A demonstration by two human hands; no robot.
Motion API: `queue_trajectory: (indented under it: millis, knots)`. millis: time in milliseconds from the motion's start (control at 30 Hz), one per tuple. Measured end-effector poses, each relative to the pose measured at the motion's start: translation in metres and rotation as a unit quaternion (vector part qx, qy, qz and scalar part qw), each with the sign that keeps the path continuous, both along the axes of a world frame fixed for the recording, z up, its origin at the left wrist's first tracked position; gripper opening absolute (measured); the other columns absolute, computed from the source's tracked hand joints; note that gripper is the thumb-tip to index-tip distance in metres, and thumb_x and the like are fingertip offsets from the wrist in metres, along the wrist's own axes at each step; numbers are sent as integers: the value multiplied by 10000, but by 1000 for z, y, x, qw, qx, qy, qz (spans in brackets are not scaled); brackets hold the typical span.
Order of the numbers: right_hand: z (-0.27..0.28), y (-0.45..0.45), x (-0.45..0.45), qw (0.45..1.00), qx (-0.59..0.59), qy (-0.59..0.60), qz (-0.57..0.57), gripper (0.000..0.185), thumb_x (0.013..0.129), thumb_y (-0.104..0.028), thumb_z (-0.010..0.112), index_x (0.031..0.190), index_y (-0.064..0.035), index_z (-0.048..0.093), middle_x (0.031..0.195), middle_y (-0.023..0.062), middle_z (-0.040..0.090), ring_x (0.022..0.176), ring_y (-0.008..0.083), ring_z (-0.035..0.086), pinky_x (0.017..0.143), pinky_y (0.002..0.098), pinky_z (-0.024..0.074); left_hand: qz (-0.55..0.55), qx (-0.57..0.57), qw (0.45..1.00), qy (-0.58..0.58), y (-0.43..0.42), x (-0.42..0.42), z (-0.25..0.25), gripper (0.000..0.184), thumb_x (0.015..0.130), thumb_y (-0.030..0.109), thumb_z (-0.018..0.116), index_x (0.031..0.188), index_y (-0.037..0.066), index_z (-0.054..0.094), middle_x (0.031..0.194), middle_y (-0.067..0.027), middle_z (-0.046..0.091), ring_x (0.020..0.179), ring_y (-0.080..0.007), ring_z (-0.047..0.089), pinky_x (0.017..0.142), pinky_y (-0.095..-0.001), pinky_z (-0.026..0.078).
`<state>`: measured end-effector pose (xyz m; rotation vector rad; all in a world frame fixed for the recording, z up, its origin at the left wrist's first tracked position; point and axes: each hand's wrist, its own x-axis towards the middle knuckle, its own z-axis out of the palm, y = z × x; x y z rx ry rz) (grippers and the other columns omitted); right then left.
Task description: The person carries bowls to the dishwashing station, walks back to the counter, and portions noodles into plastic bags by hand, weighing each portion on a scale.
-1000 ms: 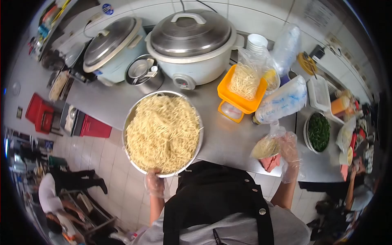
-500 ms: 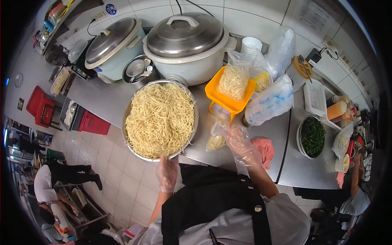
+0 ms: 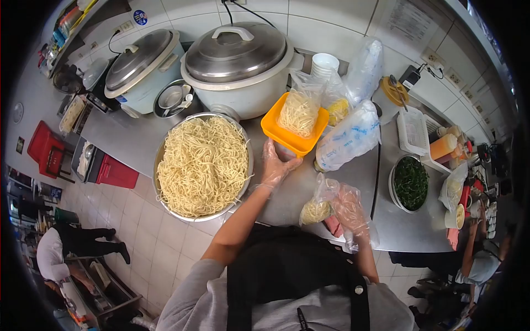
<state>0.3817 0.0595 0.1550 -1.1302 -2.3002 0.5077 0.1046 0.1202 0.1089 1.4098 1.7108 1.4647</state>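
My left hand, in a clear plastic glove, reaches to the front of an orange tray. Its fingers are spread, with the thumb along the tray's lower edge; whatever supports the tray is mostly hidden. A clear bag of noodles stands in the tray. My gloved right hand is closed on the gathered top of a small bag of noodles by the table's front edge. A pink cloth shows partly beneath that hand. Left of my left hand is a big metal bowl heaped with pale noodles.
Two large lidded cookers line the wall. Rolls of plastic bags and stacked white cups stand behind the tray. A bowl of dark greens and a white basket are on the right. A co-worker bends at lower left.
My left hand has moved from the noodle bowl's front rim to the orange tray. My right hand has drawn back toward me with the small noodle bag, now over the pink cloth.
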Motion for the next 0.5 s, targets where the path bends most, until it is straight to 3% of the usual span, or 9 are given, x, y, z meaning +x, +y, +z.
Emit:
queue_trajectory:
  millis: [33,100,167,333,433,467,500]
  knots:
    - [9,-2,0,1000,3,-1,0,402,954,-328,524,1255,-69,587,1183,200,613,1123,420,551,978,529,404,7,-17,1000,19,5,3,0,1053,659,296,892,1457,-22,282,1457,-247,327,1366,-397,338,1142,-461,322]
    - [16,-7,-1,993,-104,-16,-53,382,947,-299,532,1251,-74,586,1183,193,614,1116,419,556,979,526,409,18,-34,999,38,14,13,-10,1028,642,303,905,1418,-28,318,1396,-255,369,1304,-420,394,1114,-473,354]
    - [11,-5,-2,993,-110,-11,-52,350,941,-280,538,1215,-70,591,1150,191,613,1086,418,558,961,522,411,108,-3,989,97,18,35,-23,987,635,325,911,1363,-34,349,1340,-276,384,1231,-449,431,1061,-495,395]
    - [16,-2,-20,995,-87,-27,-37,316,920,-235,555,1177,-53,590,1074,187,603,1012,415,560,916,530,419,99,13,993,64,24,38,-38,1004,682,302,886,1419,-36,295,1403,-298,344,1253,-475,423,1072,-495,398]
    - [20,1,-60,998,-32,9,-57,300,894,-203,563,1145,-45,609,1067,181,604,1013,391,570,910,521,440,40,38,996,71,6,19,-40,975,709,281,863,1452,-20,308,1451,-296,344,1310,-463,401,1097,-479,381]
    - [28,5,-74,990,133,-49,10,278,872,-184,579,1106,-41,624,1067,181,601,1014,372,576,903,504,453,26,17,997,65,-8,12,-47,911,735,254,835,1452,-11,340,1448,-276,385,1323,-429,416,1109,-464,372]
    - [33,10,-88,947,295,-103,75,257,849,-165,595,1067,-36,640,1066,181,598,1016,353,582,896,487,466,12,-3,998,59,-26,5,-53,849,760,226,807,1452,-2,372,1446,-257,425,1336,-396,431,1122,-449,362]
